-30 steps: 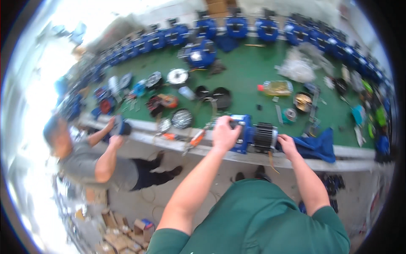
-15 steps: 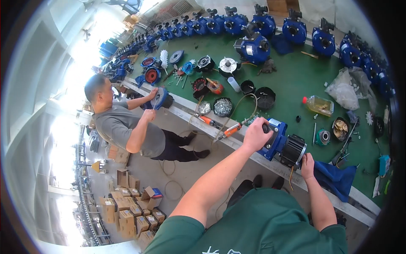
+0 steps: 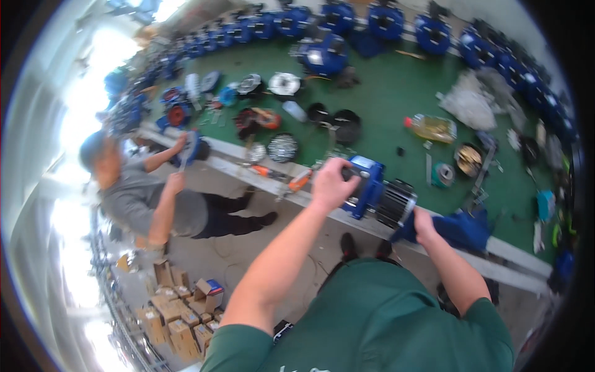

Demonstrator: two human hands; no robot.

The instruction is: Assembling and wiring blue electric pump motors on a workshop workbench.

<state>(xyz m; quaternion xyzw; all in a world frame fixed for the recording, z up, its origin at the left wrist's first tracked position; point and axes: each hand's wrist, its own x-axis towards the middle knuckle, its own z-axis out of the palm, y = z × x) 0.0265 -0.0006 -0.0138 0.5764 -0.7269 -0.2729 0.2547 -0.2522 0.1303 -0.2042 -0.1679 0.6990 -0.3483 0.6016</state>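
A blue pump (image 3: 370,189) with a black finned motor (image 3: 396,203) lies at the bench's near edge. My left hand (image 3: 334,185) is closed round the black fitting on the pump's left side. At the motor's right end, my right hand (image 3: 425,225) has its fingers partly hidden and smeared by motion. It appears to grip a dark blue cloth (image 3: 462,229), which shows on both sides of it and hangs at the bench edge.
Several blue pumps (image 3: 432,34) line the back of the green bench (image 3: 372,115). A bottle of yellow liquid (image 3: 434,128) and a bowl of brass-coloured parts (image 3: 468,159) lie beyond my hands. Orange power tools (image 3: 300,180) lie left. A co-worker (image 3: 149,192) handles a pump part; cartons (image 3: 176,316) stand on the floor.
The view has shifted, moving the bench leftward in the picture. The blue cloth has come left under my right hand, past the motor's end. My left hand stays on the fitting.
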